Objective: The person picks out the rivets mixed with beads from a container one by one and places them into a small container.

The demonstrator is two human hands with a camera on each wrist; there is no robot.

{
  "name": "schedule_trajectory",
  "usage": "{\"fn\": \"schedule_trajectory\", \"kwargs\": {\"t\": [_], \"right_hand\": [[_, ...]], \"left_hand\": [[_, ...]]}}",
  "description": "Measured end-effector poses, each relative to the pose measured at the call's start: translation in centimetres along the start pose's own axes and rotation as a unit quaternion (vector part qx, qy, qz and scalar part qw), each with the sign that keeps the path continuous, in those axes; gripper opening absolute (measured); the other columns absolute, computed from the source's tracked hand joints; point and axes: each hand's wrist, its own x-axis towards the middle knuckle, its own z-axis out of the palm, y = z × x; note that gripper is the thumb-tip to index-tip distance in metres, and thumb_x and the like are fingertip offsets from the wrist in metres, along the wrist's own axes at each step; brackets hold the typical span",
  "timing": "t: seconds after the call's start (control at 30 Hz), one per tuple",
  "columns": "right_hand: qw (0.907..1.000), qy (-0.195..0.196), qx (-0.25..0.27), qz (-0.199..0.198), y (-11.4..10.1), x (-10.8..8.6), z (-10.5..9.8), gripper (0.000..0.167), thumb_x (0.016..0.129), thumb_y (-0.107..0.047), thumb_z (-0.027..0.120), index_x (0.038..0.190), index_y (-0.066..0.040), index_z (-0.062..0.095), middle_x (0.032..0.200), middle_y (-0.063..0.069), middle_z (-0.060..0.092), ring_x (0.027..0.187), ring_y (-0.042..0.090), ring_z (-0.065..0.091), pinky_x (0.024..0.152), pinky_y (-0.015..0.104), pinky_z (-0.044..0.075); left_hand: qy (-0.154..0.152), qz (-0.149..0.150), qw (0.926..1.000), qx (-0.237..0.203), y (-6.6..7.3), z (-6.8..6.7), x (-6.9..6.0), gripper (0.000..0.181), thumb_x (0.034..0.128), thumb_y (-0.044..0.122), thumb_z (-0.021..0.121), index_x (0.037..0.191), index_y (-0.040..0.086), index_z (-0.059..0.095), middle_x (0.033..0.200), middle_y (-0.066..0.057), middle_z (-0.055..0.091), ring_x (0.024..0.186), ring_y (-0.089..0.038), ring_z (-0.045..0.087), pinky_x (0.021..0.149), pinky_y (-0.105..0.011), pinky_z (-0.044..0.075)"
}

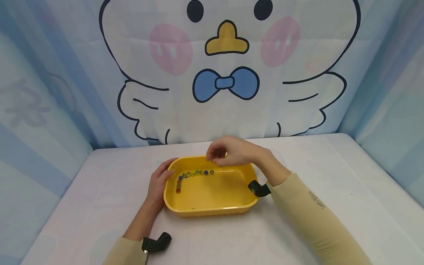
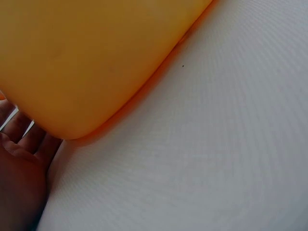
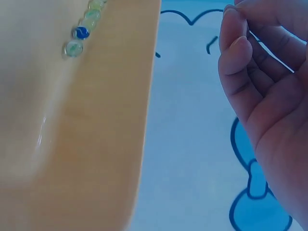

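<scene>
A yellow plastic basin stands on the table, and glass marbles form a bent line along its left and far inner edges. The line's right end has a blue marble and a clear marble. My left hand holds the basin's left side, thumb over the rim and fingers outside; the left wrist view shows those fingers against its wall. Above the far rim, my right hand pinches a small marble between its fingertips, mostly hidden by them.
White cloth covers the table. Behind its far edge hangs a curtain printed with a cartoon bird, and more curtain closes both sides. A black wrist camera on my right sleeve hangs by the basin's right rim.
</scene>
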Motion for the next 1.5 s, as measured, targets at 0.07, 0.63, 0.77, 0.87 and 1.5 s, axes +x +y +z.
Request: {"fn": "schedule_trajectory", "kwargs": {"t": [0.07,0.63,0.77,0.87,1.5], "right_hand": [[0.9999,0.014,0.005,0.001,0.2,-0.8,-0.3,0.012,0.092,-0.003,0.064,0.101,-0.006,0.071,0.093,0.003,0.067,0.082,0.017,0.059,0.078,0.033,0.056],[0.9907,0.125,0.017,0.052,3.4,-6.6,-2.3,0.015,0.091,0.004,0.064,0.1,-0.006,0.071,0.096,0.005,0.068,0.084,0.023,0.059,0.076,0.032,0.055],[0.9865,0.151,0.009,0.063,4.2,-8.0,-2.5,0.015,0.091,0.003,0.065,0.099,-0.007,0.071,0.094,0.001,0.067,0.083,0.023,0.059,0.076,0.03,0.054],[0.9837,0.163,0.008,0.075,4.7,-8.8,-2.6,0.015,0.09,0.004,0.064,0.099,-0.006,0.07,0.094,0.006,0.067,0.083,0.024,0.058,0.075,0.027,0.054],[0.9773,0.187,-0.005,0.099,7.1,-11.4,-2.3,0.013,0.089,0.003,0.067,0.101,-0.001,0.07,0.093,0.002,0.067,0.083,0.022,0.059,0.075,0.024,0.053]], "left_hand": [[0.0,-0.001,1.0,0.0,0.0,0.0,0.0,0.046,0.1006,0.008,0.039,0.145,0.006,0.049,0.149,-0.006,0.047,0.132,-0.021,0.045,0.113,-0.03,0.035],[0.001,0.0,1.0,0.007,0.1,0.0,0.0,0.046,0.1003,0.009,0.039,0.145,0.006,0.049,0.148,-0.006,0.047,0.13,-0.021,0.045,0.114,-0.034,0.034],[0.001,0.002,1.0,0.003,0.0,0.0,0.1,0.046,0.1003,0.009,0.039,0.145,0.006,0.049,0.148,-0.006,0.048,0.13,-0.021,0.045,0.114,-0.033,0.035],[-0.002,0.004,1.0,0.001,0.1,0.0,0.0,0.046,0.1004,0.009,0.039,0.145,0.006,0.049,0.148,-0.006,0.047,0.13,-0.021,0.045,0.113,-0.03,0.036],[-0.003,0.001,1.0,0.002,0.0,-0.1,0.0,0.046,0.1006,0.008,0.039,0.146,0.006,0.049,0.149,-0.006,0.047,0.13,-0.022,0.045,0.11,-0.026,0.038]]}}
